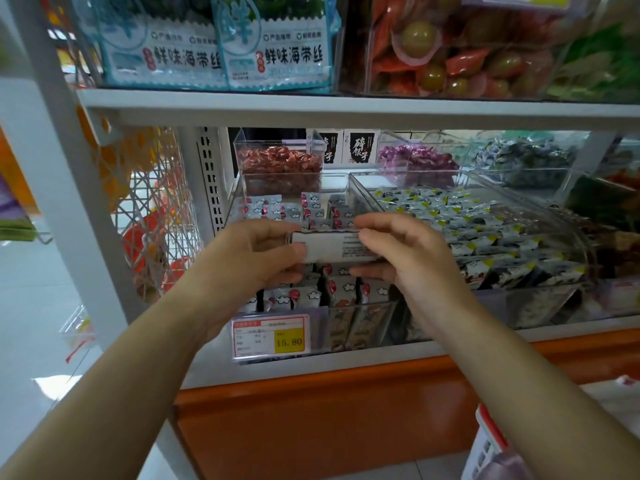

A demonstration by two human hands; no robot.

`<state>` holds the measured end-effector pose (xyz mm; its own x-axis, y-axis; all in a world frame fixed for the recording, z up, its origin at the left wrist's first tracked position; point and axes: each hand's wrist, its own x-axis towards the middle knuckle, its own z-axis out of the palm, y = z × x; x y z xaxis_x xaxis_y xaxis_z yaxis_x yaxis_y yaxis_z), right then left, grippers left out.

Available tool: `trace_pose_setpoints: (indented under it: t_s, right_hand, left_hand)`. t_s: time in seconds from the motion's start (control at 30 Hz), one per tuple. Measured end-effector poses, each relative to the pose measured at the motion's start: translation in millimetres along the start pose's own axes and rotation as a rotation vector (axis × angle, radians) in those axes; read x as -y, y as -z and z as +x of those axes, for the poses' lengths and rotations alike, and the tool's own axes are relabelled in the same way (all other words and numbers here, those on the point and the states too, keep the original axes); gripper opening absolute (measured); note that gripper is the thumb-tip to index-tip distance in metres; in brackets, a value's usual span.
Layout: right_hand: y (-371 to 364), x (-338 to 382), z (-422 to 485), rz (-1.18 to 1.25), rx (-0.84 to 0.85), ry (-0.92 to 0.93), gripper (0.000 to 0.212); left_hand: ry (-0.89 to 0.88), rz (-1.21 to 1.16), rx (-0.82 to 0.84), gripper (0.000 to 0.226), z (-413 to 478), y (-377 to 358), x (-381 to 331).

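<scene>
A small white snack packet (332, 247) with fine print on its back is held level in front of a shop shelf. My left hand (256, 258) pinches its left end between thumb and fingers. My right hand (398, 251) grips its right end, thumb below and fingers over the top. Under the packet stands a clear plastic bin (367, 323) filled with several similar white packets printed with clouds and red marks.
A price tag (272, 336) reading 15.80 hangs on the bin's front. A second clear bin (540, 303) of dark-and-white packets sits to the right. Seaweed bags (273, 43) fill the shelf above. A wire rack (152, 209) hangs left; an orange base panel (329, 424) runs below.
</scene>
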<state>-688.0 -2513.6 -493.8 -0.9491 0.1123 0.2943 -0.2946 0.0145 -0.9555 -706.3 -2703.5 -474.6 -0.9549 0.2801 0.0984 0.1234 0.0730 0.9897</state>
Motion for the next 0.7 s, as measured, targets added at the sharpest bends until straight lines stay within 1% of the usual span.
trace_pose_setpoints:
  t_s: [0.13,0.23,0.3,0.4,0.47,0.57,0.7]
  right_hand:
    - [1.6,1.4,0.1,-0.126,-0.034,0.082,0.010]
    - [1.2,2.8,0.0,-0.139,-0.073,0.105,0.006]
    - [0.2,2.8,0.5,-0.164,-0.104,0.121,0.011]
    - [-1.0,1.3,2.2,-0.219,-0.125,0.160,0.020]
    - [-2.9,0.8,0.8,-0.311,-0.101,0.217,0.026]
    - [-7.1,3.0,-3.0,-0.366,-0.056,0.255,0.023]
    - [-7.2,3.6,-3.8,-0.355,-0.044,0.250,0.018]
  left_hand:
    - [-0.048,0.083,-0.006,0.028,-0.6,-1.1,-1.1]
    - [-0.090,0.179,0.005,0.027,-3.0,-0.5,-2.6]
    - [-0.100,0.226,0.005,0.025,-4.1,-1.5,-3.1]
    - [-0.061,0.204,0.022,0.021,-4.7,-5.7,-2.6]
    - [-0.047,0.227,0.005,0.025,-4.0,-8.3,-1.5]
    - [-0.038,0.243,-0.073,0.022,-2.2,-8.5,-1.6]
    - [-0.019,0.161,-0.093,0.022,-2.7,-3.8,-4.3]
